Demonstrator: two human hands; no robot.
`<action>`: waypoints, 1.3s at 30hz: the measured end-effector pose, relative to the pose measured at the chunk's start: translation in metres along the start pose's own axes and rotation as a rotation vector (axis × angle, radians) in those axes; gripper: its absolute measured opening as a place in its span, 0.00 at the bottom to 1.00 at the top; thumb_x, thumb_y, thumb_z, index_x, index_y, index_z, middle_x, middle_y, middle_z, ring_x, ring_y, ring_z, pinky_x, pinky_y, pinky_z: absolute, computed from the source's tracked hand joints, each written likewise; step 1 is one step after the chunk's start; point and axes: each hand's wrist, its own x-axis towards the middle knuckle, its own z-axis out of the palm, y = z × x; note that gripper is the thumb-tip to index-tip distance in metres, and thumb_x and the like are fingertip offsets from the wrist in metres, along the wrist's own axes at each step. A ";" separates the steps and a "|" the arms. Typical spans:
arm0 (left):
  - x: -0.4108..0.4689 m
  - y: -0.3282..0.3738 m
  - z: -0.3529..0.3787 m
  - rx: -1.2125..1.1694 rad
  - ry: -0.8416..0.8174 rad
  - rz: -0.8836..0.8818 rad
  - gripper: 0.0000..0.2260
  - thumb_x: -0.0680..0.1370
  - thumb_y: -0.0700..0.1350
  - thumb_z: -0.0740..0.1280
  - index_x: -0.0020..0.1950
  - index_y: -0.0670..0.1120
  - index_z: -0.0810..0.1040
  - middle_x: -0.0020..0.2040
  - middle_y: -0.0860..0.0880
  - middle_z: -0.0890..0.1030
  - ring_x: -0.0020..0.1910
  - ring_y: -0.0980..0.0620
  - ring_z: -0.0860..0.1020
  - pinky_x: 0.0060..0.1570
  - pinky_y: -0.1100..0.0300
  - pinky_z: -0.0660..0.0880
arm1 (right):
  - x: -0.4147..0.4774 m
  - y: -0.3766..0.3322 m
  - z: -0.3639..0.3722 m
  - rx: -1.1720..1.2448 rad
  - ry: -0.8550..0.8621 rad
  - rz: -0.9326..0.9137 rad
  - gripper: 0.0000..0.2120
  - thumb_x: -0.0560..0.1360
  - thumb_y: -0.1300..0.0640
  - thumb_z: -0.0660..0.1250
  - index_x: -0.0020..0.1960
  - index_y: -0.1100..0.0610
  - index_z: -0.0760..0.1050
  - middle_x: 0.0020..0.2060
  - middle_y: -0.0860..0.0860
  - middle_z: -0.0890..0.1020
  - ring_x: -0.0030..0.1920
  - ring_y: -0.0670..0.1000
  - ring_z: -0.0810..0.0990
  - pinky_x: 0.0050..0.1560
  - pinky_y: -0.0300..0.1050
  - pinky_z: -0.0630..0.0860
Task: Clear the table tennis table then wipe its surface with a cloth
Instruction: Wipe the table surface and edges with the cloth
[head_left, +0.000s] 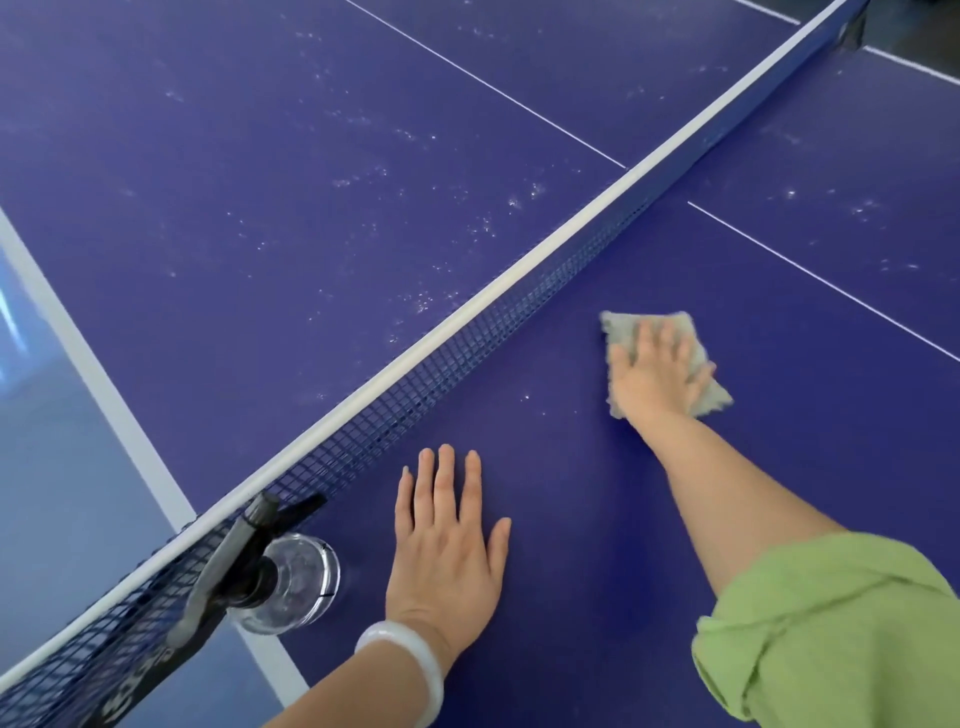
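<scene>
The right hand (657, 376), fingers spread, presses flat on a grey cloth (623, 330) at centre right, partly covering it. The left hand (447, 545) lies flat and empty on the blue table tennis table (597, 519), lower centre. The net (467, 353) crosses diagonally. At lower left a clear spray bottle (283, 582) stands against it; its contents are unclear.

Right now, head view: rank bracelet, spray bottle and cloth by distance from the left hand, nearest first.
1. Bracelet: on the left hand wrist.
2. Spray bottle: just left, beside the net.
3. Cloth: ahead right, under the right hand.
</scene>
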 end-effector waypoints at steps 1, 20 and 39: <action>0.000 0.000 0.000 0.003 -0.005 -0.003 0.30 0.81 0.59 0.50 0.77 0.42 0.64 0.75 0.38 0.65 0.76 0.39 0.61 0.73 0.42 0.55 | 0.000 -0.016 0.003 -0.028 -0.026 -0.131 0.28 0.83 0.42 0.44 0.81 0.47 0.46 0.80 0.49 0.45 0.79 0.52 0.38 0.75 0.63 0.33; -0.001 0.000 0.001 0.003 -0.009 -0.017 0.31 0.81 0.60 0.45 0.79 0.44 0.59 0.78 0.40 0.60 0.78 0.40 0.55 0.76 0.42 0.53 | -0.081 0.038 0.016 -0.110 0.076 -0.315 0.26 0.83 0.47 0.49 0.80 0.46 0.50 0.80 0.48 0.47 0.79 0.51 0.42 0.77 0.59 0.37; -0.004 -0.002 -0.001 -0.071 -0.001 0.007 0.31 0.81 0.60 0.48 0.80 0.45 0.53 0.79 0.40 0.54 0.79 0.42 0.48 0.77 0.46 0.43 | -0.213 0.098 0.049 -0.171 0.129 -0.245 0.27 0.83 0.44 0.38 0.80 0.47 0.45 0.80 0.45 0.46 0.80 0.49 0.41 0.78 0.57 0.41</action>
